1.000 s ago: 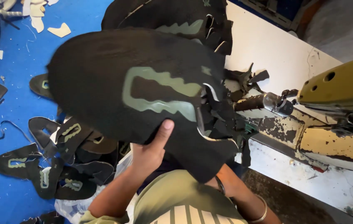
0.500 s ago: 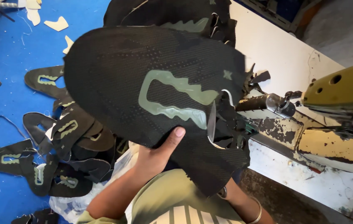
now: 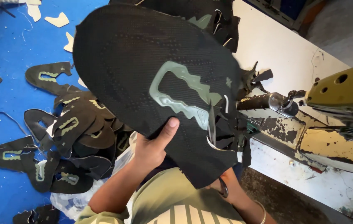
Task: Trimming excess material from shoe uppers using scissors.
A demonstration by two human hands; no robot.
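A large black knit shoe upper with a grey-green moulded patch fills the middle of the view, held up flat in front of me. My left hand grips its near edge, thumb pressed on top just below the patch. My right wrist, wearing a dark band, runs up under the piece's lower right corner. The right hand itself is hidden behind the fabric. The piece's right edge lies close to the metal arm of a sewing machine.
Several more black uppers with green patches lie piled on the blue floor at left. A stack of black pieces rests on the white table. The worn yellow machine body is at right. Pale scraps dot the floor.
The black upper has risen and shifted slightly right, its patch now nearer the machine arm. My left thumb has slid along with it, keeping its hold on the near edge.
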